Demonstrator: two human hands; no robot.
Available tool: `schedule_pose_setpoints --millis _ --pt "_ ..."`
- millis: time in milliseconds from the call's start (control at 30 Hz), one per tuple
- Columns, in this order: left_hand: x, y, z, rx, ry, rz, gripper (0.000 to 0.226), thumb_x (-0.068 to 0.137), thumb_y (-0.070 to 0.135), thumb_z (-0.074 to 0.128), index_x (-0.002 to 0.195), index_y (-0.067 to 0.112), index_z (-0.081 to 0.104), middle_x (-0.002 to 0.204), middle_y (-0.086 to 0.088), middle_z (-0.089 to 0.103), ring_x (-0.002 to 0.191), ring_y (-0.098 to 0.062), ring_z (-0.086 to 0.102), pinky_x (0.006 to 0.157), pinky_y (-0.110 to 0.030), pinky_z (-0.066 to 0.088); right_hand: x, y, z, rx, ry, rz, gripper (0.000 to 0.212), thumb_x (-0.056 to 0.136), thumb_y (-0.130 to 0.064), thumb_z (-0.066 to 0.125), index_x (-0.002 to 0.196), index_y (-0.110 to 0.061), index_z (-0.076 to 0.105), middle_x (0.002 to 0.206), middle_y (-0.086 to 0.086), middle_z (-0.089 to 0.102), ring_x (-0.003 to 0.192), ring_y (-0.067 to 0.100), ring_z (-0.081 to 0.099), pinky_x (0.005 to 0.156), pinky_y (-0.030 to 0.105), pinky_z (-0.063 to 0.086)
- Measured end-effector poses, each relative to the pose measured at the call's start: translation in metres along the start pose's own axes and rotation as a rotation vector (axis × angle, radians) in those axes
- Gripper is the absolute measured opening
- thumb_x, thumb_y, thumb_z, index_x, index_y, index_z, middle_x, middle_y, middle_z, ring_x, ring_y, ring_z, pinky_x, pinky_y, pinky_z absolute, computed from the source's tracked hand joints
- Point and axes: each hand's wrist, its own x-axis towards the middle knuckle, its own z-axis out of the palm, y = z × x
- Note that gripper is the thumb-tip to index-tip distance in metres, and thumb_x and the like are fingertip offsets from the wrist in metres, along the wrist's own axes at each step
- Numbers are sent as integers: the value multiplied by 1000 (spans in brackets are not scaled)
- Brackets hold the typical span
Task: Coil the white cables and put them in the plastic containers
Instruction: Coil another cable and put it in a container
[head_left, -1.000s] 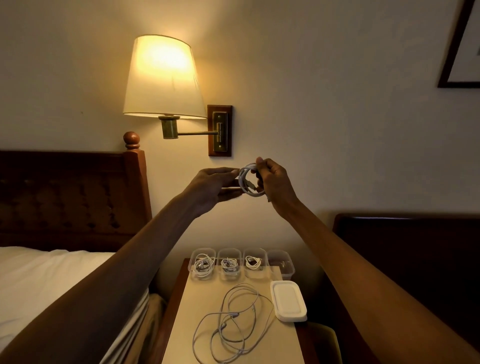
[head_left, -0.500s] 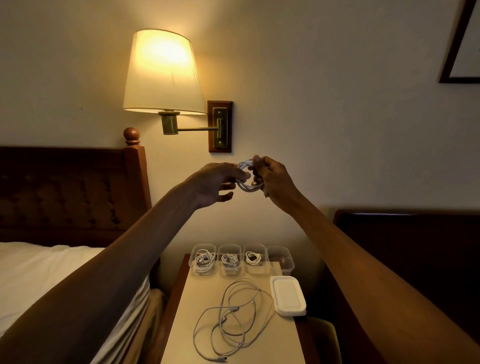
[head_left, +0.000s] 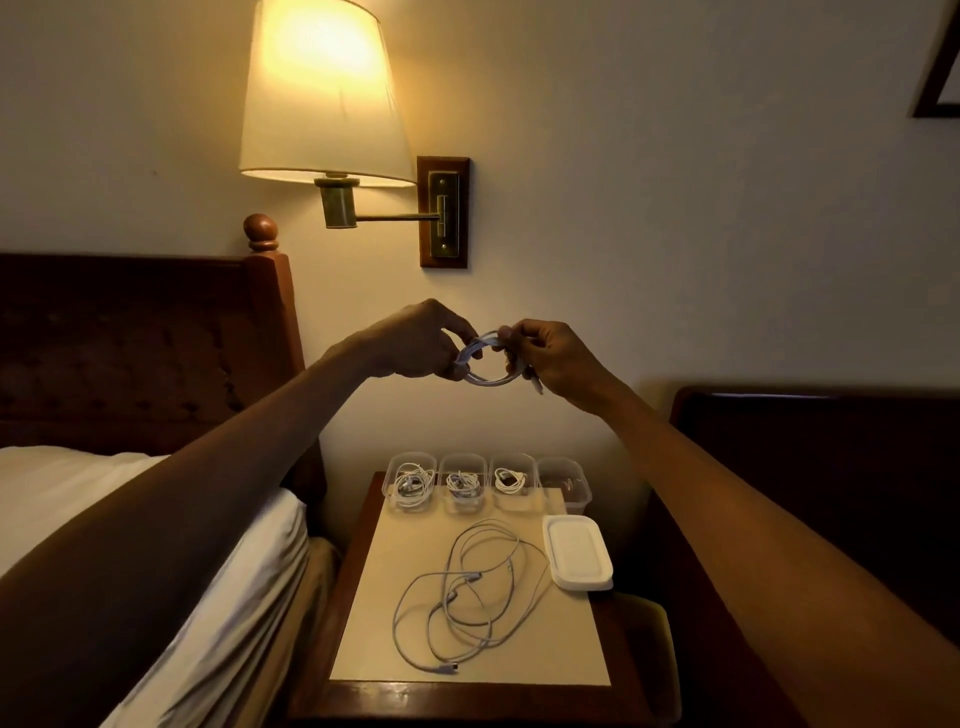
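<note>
Dim bedroom, lamp lit at upper centre. Mid-frame, the left hand (head_left: 415, 340) and right hand (head_left: 550, 358) both pinch a coil (head_left: 485, 364), its ring facing the camera, plug dangling right. Below on the counter (head_left: 363, 649), three tubs (head_left: 462, 483) look filled, the fourth (head_left: 569, 483) empty, loose cables (head_left: 467, 597) still uncoiled.

We see bare worktop (head_left: 374, 644) at the near left and near right of the loose cables (head_left: 467, 592). The containers (head_left: 485, 483) line the far edge, the stacked lids (head_left: 577, 553) the right.
</note>
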Motion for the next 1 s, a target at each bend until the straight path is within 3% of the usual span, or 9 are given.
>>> schedule_pose_setpoints --millis 100,200,267,433,567,700,867,1000 --pt "5 -9 8 269 33 159 33 86 7 72 118 13 70 99 0 75 82 -11 70 64 -16 48 -4 13 4 12 -25 26 33 100 -29 50 108 -1 66 79 8 64 66 12 55 62 19 47" --pt "12 -21 16 237 61 219 38 87 5 69 124 16 68 105 3 73 85 -5 67 64 -7 44 -5 28 5 75 -11 47 35 100 -29 49 107 1 65 81 11 64 67 12 56 65 24 49" --pt "16 -34 31 64 89 213 40 88 8 69 127 14 65 104 3 74 85 -5 69 69 -10 51 -5 39 3 128 25 59 28 100 -27 50 103 -5 67 81 11 63 69 14 59 68 27 50" --pt "33 -76 88 -753 186 -66 38 88 6 68 125 3 64 104 -15 73 92 -16 68 76 -24 52 1 82 2 192 5 161 19 98 -15 54 106 -3 66 91 13 69 83 19 69 76 30 59" --pt "59 -107 139 -925 169 -229 25 90 10 65 114 3 69 103 -17 72 92 -22 70 83 -29 58 7 141 8 124 8 292 19 94 -9 60 107 2 69 97 17 71 85 18 70 70 26 59" --pt "96 -132 184 -917 154 -303 22 91 4 62 111 -2 69 99 -20 71 88 -24 70 80 -26 59 17 210 16 94 68 433 19 90 -11 67 106 -2 70 97 15 72 90 26 71 75 37 61" --pt "150 -171 236 -748 176 -373 20 90 4 66 108 -3 71 91 -17 74 80 -22 71 71 -23 57 36 284 26 45 173 527 19 87 -11 71 103 -2 71 93 12 71 73 18 70 57 24 58" --pt "188 -204 270 -638 222 -405 20 88 5 70 107 -1 72 87 -14 74 80 -25 72 69 -26 60 54 335 37 -36 230 548 14 84 -12 74 97 -5 73 92 13 73 80 24 71 71 42 62"
